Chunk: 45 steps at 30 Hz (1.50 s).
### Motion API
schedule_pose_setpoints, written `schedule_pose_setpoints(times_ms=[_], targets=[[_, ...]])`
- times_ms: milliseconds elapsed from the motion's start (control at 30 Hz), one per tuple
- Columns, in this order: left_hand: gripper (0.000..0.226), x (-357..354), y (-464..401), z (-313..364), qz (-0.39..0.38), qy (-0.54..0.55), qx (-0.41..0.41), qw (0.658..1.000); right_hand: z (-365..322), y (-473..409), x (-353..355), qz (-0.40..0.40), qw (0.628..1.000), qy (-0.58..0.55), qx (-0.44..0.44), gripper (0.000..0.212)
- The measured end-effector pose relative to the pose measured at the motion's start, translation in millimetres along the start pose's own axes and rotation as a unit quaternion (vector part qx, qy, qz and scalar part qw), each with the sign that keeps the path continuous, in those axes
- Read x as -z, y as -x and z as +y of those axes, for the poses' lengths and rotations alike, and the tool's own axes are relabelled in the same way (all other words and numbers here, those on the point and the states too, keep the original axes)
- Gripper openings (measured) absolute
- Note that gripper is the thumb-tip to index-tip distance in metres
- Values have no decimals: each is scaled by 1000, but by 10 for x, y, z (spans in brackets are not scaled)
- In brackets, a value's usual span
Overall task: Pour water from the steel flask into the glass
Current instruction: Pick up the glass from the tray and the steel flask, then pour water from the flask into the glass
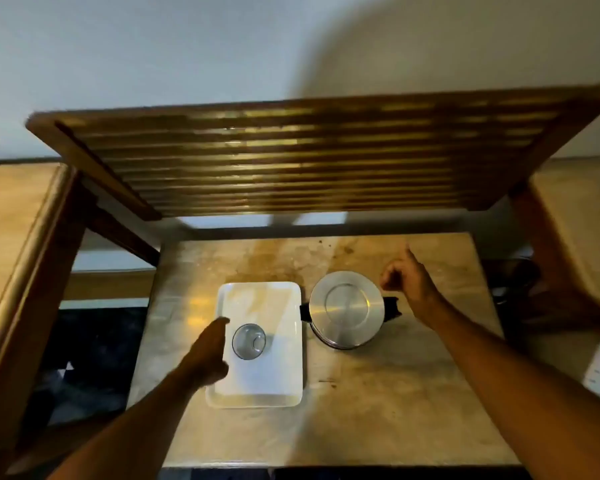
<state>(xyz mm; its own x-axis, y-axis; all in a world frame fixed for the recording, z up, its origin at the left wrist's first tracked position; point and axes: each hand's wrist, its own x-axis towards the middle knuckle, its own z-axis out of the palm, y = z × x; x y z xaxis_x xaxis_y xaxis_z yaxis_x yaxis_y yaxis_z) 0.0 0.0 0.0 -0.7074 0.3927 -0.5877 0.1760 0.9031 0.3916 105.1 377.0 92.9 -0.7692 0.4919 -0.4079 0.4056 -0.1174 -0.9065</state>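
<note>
A clear empty glass point(249, 341) stands upright on a white rectangular tray point(274, 375), near the tray's left side. To the right of the tray stands the steel flask point(346, 308), seen from above as a round silver lid with black parts on both sides. My left hand point(208, 351) reaches over the tray's left edge, just left of the glass, fingers extended and holding nothing. My right hand point(407, 277) hovers just right of and beyond the flask, fingers loosely curled with one finger pointing away, holding nothing.
All this sits on a small beige stone-topped table point(378, 410). A slatted wooden shelf point(309, 154) overhangs the table's far side, on wooden legs at left and right. Dark objects point(520, 275) lie off the table's right edge. The floor shows at left.
</note>
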Motion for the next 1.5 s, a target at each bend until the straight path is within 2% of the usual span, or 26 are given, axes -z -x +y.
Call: schedule_pose_setpoints(times_ms=[33, 133, 233, 333, 400, 500, 667, 733, 833, 1000, 1100, 1333, 1500], targets=[[96, -152, -9, -72, -17, 1, 11, 1000, 150, 22, -26, -10, 999, -23, -21, 72], [101, -482, 42, -104, 34, 133, -8, 991, 606, 90, -78, -7, 996, -80, -49, 78], [100, -777, 1, 57, 97, 246, 25, 964, 881, 214, -147, 4, 992, -127, -13, 95], [83, -883, -19, 232, 173, 335, 73, 923, 1023, 387, -161, 24, 992, -117, 52, 83], [77, -881, -24, 308, 196, 352, 80, 912, 1067, 519, -178, 27, 990, -103, 89, 75], [76, -859, -38, 344, 195, 338, 80, 917, 1081, 641, -208, 19, 990, -113, 82, 72], [76, -809, 23, 447, 182, 313, 65, 930, 1106, 764, -291, -49, 993, -85, 61, 85], [75, -771, 71, 518, 181, 309, 62, 932, 968, 734, -322, -29, 994, -91, 43, 86], [72, -633, 184, 656, 192, 312, 66, 928, 657, 635, -383, 30, 995, -86, 35, 74], [69, -334, 641, 845, 228, 298, 58, 925, 169, 782, -315, 43, 990, -134, 10, 66], [70, -14, 966, 1000, 245, 306, 22, 920, -314, 965, -239, 46, 988, -146, 19, 61], [53, 1466, 1652, 1632, 297, 328, -56, 895, -2128, 1607, -104, -2, 980, -150, 130, 52], [42, 2505, 2215, 2088, 379, 308, -129, 863, -3354, 2148, -49, -10, 962, -119, 247, 53]])
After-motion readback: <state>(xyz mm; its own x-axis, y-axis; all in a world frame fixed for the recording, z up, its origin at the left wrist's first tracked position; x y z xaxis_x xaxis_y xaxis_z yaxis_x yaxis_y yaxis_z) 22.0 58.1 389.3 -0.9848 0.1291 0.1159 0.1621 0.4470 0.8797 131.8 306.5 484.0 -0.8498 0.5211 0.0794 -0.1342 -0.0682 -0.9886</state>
